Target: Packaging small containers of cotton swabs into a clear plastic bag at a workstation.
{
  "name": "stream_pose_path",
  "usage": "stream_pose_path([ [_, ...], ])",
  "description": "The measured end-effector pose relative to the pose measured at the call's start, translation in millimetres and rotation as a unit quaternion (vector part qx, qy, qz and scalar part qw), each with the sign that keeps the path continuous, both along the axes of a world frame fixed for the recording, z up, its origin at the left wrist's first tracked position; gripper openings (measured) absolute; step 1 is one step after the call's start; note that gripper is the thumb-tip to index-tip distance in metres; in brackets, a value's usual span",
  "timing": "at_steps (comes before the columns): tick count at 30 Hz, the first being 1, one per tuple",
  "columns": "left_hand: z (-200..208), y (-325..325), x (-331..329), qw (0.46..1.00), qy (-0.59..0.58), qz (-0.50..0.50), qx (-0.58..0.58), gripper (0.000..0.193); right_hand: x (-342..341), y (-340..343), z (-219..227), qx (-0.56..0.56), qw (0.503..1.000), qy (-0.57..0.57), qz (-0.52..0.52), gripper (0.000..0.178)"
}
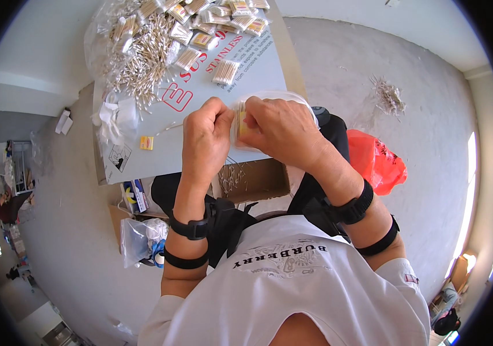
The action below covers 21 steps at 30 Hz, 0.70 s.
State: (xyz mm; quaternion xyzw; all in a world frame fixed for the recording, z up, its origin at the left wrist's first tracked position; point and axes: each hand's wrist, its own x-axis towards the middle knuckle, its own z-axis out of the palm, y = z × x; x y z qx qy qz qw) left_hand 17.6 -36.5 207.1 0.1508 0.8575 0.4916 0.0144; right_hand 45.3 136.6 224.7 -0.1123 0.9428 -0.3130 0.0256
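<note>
While the person sat over a pale grey board (246, 75) with red and black print that served as a work surface, the room around it showed a rough grey concrete floor (338, 75) and light walls. The left hand (205, 138) and the right hand (281, 130) met above the near edge of the board, and both were closed in a narrow pinch on a small clear plastic packet (238, 122) with thin cotton swabs inside; a yellowish label showed through the film between the fingers. At the far left corner of the board lay a loose pile of cotton swabs (142, 63), thin white sticks with soft tips, partly on a crinkled transparent bag (99, 40). Along the far edge was a heap of filled packets (212, 20), glossy and flat, and one single packet (225, 72) lay apart, near the middle. A small yellow label (146, 142) lay near the left edge, and white crumpled plastic (114, 112) hung over that edge. Under the near edge stood an open cardboard box (258, 181) with some swabs in it. On the floor to the right lay a red plastic bag (379, 161), and further away a scattered bunch of sticks (389, 95). Both wrists carried black bands (191, 229).
</note>
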Motion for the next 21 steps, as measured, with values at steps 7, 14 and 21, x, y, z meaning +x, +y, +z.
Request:
stream_pose_path([
  [7, 5, 7, 3, 0.999, -0.001, 0.001, 0.046, 0.016, -15, -4, -2, 0.084, 0.995, -0.029, 0.046, 0.03],
  [14, 11, -1, -1, 0.998, -0.016, -0.05, 0.02, 0.01, -6, -1, -19, 0.028, 0.999, 0.03, 0.01, 0.029],
  [21, 56, 3, 20, 0.944, 0.195, -0.26, -0.06, 0.019, -9, 8, -26, -0.01, 0.998, 0.044, 0.041, 0.027],
])
